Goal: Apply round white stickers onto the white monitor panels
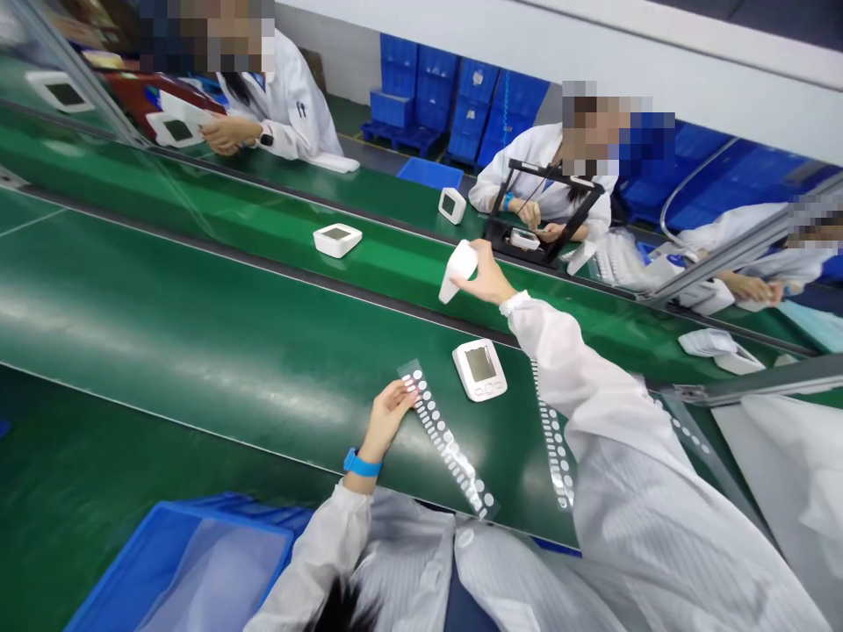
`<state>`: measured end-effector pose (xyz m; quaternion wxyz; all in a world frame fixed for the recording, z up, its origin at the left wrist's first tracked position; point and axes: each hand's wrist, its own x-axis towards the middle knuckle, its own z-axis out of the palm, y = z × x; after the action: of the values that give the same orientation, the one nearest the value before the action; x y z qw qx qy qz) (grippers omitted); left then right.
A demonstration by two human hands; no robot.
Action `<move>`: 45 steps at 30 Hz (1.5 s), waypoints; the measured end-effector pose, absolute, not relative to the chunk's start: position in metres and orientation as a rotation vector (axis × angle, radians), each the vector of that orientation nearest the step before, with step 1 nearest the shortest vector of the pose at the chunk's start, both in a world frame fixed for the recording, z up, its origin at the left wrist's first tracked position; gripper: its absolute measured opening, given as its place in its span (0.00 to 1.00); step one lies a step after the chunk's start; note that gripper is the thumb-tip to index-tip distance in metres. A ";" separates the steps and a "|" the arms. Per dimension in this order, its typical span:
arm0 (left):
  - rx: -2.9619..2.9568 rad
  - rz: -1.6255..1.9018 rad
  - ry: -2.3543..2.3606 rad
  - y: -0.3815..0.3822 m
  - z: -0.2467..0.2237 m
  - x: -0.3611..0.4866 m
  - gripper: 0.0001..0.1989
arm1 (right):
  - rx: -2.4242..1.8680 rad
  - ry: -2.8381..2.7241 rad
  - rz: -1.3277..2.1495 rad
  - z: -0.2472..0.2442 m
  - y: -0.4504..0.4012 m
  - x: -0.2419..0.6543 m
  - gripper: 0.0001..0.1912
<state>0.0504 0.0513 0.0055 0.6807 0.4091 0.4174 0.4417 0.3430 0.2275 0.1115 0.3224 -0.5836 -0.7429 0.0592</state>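
My right hand (488,275) reaches out over the conveyor and grips a white electronic monitor (459,268) between thumb and fingers; its screen side is hidden from me. My left hand (388,416) pinches the upper left end of a clear sticker strip (443,432) that carries rows of white round and oblong stickers. That strip lies slantwise on the green bench. Just right of its top end, a second white monitor (480,369) rests with its grey screen and buttons facing up. Another sticker strip (557,443) lies partly under my right forearm.
On the green conveyor (250,218) a white monitor (338,239) sits farther left, and more white parts (721,349) lie to the right. Across it, several co-workers in white coats handle parts, one behind a black frame (553,211). A blue bin (188,562) stands at my lower left.
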 end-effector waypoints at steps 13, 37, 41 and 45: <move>0.962 1.008 0.993 0.022 0.040 0.039 0.26 | -1.832 -2.214 0.150 0.084 0.091 0.218 0.25; 1.407 0.791 0.953 -0.012 0.029 0.059 0.15 | -1.346 -1.321 0.609 0.059 -0.037 0.197 0.03; 1.357 0.842 1.067 -0.007 0.013 0.065 0.17 | -1.363 -1.510 0.500 0.056 -0.045 0.207 0.04; 1.267 0.836 1.079 -0.002 -0.002 0.065 0.21 | -1.645 -1.389 0.485 0.043 -0.038 0.248 0.04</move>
<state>0.0651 -0.0021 -0.0023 0.5970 0.5459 0.4648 0.3600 0.2478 -0.0381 0.0433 0.4505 -0.6656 -0.5618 0.1960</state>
